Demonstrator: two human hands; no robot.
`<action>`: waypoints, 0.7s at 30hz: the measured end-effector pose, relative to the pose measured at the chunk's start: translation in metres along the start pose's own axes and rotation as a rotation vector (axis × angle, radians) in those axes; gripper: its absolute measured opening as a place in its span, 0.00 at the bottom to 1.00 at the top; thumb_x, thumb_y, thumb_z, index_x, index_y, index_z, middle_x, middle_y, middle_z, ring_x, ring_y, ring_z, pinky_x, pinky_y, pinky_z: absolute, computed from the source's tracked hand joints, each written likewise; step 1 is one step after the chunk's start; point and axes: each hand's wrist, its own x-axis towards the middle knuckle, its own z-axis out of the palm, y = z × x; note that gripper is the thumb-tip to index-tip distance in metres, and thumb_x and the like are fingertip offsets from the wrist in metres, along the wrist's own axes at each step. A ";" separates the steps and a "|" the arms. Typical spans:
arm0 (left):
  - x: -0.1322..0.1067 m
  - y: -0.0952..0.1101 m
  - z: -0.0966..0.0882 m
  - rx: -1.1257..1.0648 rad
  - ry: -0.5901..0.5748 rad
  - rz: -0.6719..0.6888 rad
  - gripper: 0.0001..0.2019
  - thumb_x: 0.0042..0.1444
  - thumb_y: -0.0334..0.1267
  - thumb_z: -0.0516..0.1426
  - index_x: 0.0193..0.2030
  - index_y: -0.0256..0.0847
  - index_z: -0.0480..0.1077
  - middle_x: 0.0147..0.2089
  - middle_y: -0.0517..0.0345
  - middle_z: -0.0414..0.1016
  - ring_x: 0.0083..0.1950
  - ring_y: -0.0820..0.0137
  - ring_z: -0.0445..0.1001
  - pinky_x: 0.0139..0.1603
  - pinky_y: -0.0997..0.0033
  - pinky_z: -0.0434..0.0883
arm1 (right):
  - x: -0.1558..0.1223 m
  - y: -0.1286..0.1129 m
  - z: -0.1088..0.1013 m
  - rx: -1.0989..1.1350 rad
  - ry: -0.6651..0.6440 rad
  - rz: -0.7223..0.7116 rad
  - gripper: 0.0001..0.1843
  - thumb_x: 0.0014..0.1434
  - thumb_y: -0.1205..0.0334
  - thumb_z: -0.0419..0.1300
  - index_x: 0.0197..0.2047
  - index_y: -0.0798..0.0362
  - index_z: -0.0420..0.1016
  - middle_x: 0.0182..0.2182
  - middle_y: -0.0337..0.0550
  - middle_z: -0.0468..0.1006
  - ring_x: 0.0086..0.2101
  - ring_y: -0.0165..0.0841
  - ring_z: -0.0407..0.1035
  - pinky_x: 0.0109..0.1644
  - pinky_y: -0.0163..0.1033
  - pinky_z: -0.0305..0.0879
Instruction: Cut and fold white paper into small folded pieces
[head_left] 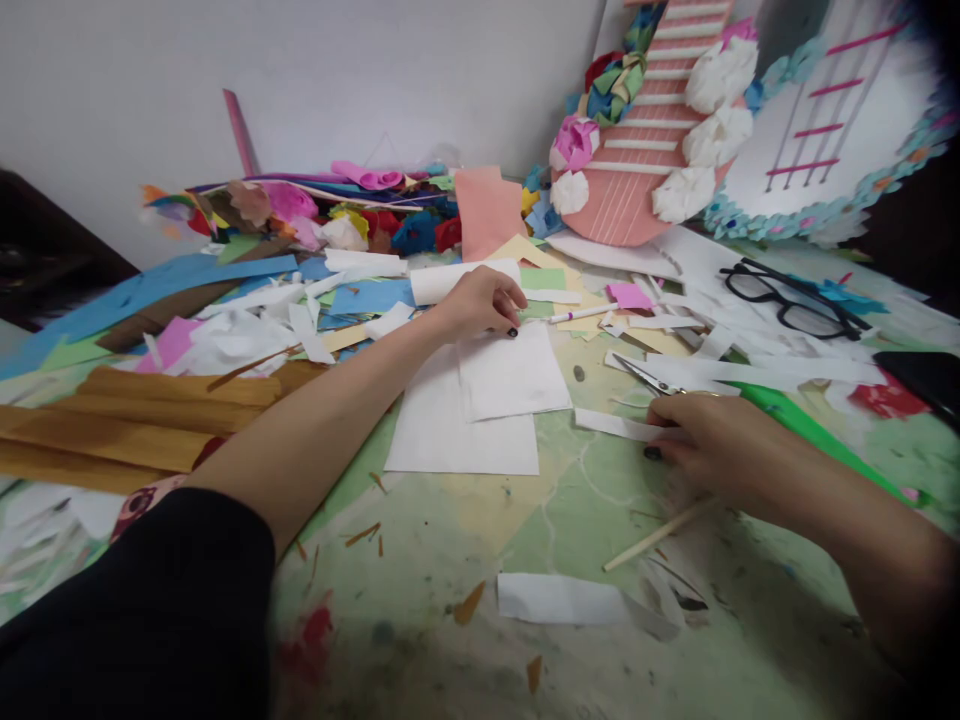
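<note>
My left hand [487,300] is closed, fingers curled down at the top edge of a small stack of white paper [517,375], which they seem to pinch. A larger white sheet [461,440] lies partly under that stack. To the right, my right hand [705,440] has its thumb and forefinger together around the end of a white paper strip [613,424]. Scissors [643,374] lie just beyond these fingers, blades pointing away to the left; the hand partly hides their handles. A thin wooden stick [652,538] lies below this hand.
Paper scraps and strips cover the back of the table, with black glasses [795,300] and a dark phone [922,380] at right. Folded brown paper [135,420] lies at left. Flower-trimmed pink [630,190] and white [810,130] paper decorations lean against the wall.
</note>
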 end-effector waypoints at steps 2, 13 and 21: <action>0.000 0.000 -0.001 -0.001 -0.008 0.000 0.15 0.38 0.20 0.62 0.37 0.28 0.72 0.26 0.53 0.76 0.27 0.70 0.75 0.29 0.71 0.68 | -0.001 0.000 -0.001 -0.015 -0.009 -0.003 0.06 0.53 0.71 0.57 0.28 0.53 0.73 0.29 0.46 0.76 0.31 0.36 0.68 0.31 0.37 0.53; 0.003 -0.004 0.000 0.038 0.017 0.028 0.15 0.37 0.21 0.63 0.36 0.29 0.73 0.28 0.52 0.77 0.30 0.69 0.76 0.32 0.69 0.71 | -0.001 -0.004 -0.004 0.013 -0.019 0.041 0.05 0.52 0.71 0.58 0.30 0.54 0.74 0.29 0.46 0.76 0.31 0.36 0.69 0.31 0.36 0.54; -0.005 0.010 -0.017 0.421 0.050 -0.027 0.07 0.40 0.30 0.64 0.30 0.34 0.76 0.28 0.56 0.76 0.31 0.69 0.73 0.34 0.70 0.65 | -0.007 0.006 -0.008 0.073 0.044 0.083 0.04 0.52 0.69 0.59 0.27 0.52 0.73 0.25 0.40 0.75 0.27 0.32 0.66 0.27 0.34 0.52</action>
